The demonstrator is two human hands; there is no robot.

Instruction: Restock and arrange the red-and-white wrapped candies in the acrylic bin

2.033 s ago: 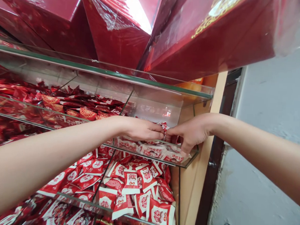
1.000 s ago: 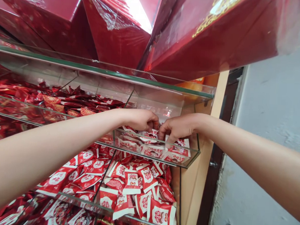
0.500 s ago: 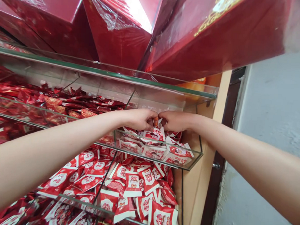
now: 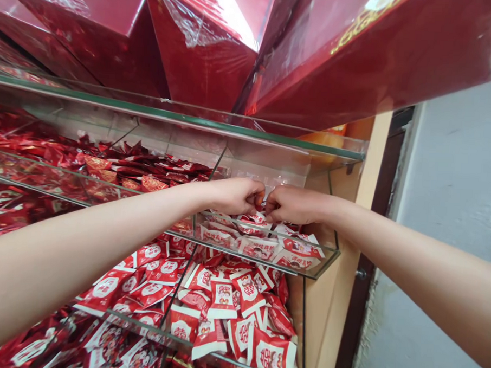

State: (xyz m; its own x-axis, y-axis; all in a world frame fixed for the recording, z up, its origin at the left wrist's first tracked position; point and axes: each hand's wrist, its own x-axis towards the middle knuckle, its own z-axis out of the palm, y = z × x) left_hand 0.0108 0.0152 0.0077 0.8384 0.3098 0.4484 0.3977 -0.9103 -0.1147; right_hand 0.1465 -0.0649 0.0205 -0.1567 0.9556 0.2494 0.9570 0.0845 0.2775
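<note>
My left hand (image 4: 240, 196) and my right hand (image 4: 297, 204) meet over the right-hand glass compartment (image 4: 325, 262) of the middle shelf. The fingers of both are curled into a pinch, the fingertips almost touching. Right under them is a red-and-white candy packet (image 4: 255, 223), tilted, with its upper edge at the fingertips; the fingers cover part of it. More white packets with red print (image 4: 303, 243) lie beside it behind the glass front.
Large shiny red boxes (image 4: 205, 68), one in clear film, stand on the glass shelf (image 4: 183, 115) above. Dark red packets (image 4: 157, 166) fill the compartment to the left. A lower shelf holds red-and-white packets (image 4: 224, 297). At right are a wooden side panel (image 4: 325, 317) and a grey wall (image 4: 453, 177).
The view has shifted slightly, so the shelves sit further right. Both hands stay over the same compartment; the fingertips have changed position a little, and the packet under them now looks flatter.
</note>
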